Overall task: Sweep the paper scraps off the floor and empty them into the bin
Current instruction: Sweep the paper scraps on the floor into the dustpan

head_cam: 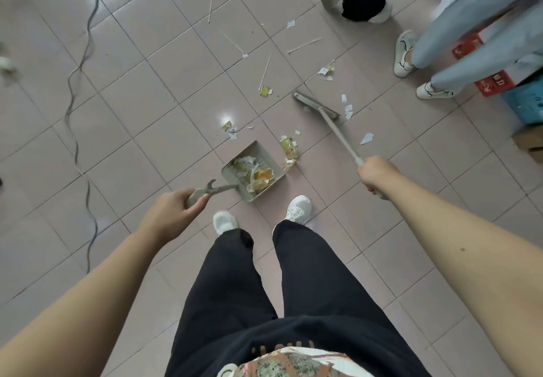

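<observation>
Dustpan (254,171) on the tiled floor (132,112) just ahead of the person's shoes, crumpled scraps already inside. Left hand (173,212) grip closed around the dustpan handle. Right hand (374,172) grip closed around the broom (317,104) pole, head resting on the floor beyond. Paper scraps (289,149) lie scattered between and past them.
</observation>
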